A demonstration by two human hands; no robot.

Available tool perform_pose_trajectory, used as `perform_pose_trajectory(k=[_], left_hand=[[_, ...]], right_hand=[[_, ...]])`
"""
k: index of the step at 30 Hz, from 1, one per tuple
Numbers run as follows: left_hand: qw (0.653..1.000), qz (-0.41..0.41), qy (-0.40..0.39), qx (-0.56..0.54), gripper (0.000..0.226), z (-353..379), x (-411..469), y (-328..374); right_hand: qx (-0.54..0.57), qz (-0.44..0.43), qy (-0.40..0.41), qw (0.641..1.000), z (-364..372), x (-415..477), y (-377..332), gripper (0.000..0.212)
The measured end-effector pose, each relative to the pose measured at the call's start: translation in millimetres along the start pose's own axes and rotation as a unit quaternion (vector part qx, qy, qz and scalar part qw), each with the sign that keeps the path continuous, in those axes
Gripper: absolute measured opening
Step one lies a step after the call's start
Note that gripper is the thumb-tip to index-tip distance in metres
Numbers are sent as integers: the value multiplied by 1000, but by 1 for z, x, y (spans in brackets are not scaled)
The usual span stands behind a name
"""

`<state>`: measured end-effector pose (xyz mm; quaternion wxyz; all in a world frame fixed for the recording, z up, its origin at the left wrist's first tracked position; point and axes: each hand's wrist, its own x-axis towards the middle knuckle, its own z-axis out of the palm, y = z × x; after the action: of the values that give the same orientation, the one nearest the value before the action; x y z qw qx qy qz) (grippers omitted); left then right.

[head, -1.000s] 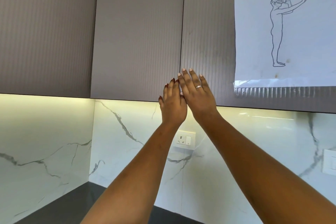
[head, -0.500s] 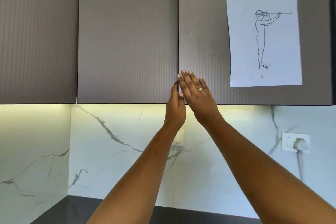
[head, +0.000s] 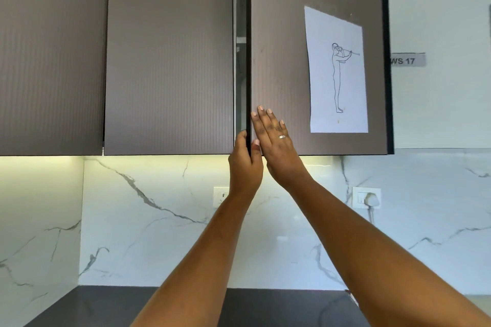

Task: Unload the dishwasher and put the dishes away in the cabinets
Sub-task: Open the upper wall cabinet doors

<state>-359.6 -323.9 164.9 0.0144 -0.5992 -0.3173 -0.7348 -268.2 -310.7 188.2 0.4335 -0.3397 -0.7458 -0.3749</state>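
Observation:
Three brown ribbed upper cabinet doors hang above the counter. The right door (head: 281,61) stands slightly ajar, with a narrow gap (head: 241,74) showing a shelf edge inside. My left hand (head: 245,162) grips the left edge of that door near its bottom corner, fingers behind it and thumb in front. My right hand (head: 273,141), wearing a ring, lies flat against the door's front with fingers spread. No dishes are in view.
A paper with a line drawing (head: 336,71) is taped on the ajar door. The middle door (head: 170,61) is closed. A marble backsplash carries two sockets (head: 220,196) (head: 366,198). A dark countertop (head: 106,305) lies below. A "WS 17" label (head: 407,60) is on the right wall.
The right cabinet door has come away from the middle door, opening a narrow gap. My left hand has closed around its edge. The view has pulled back and tilted up.

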Motion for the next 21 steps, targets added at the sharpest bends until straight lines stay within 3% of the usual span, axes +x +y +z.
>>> perform_pose_trajectory(k=[6, 9, 12, 16, 21], left_hand=[[1000, 14, 9, 9, 33, -8, -34, 69], [1000, 20, 14, -9, 29, -3, -58, 113], [999, 32, 1, -26, 26, 13, -84, 157], [998, 44, -10, -38, 26, 47, -121, 217], [993, -15, -22, -116, 28, 95, -153, 264]], right_hand=[[150, 31, -81, 985, -89, -25, -3, 72], [225, 83, -56, 969, -146, -30, -1, 67], [271, 176, -3, 946, -189, -28, -6, 77], [229, 264, 43, 936, -249, -38, 7, 93], [227, 303, 17, 925, -303, -65, 52, 95]])
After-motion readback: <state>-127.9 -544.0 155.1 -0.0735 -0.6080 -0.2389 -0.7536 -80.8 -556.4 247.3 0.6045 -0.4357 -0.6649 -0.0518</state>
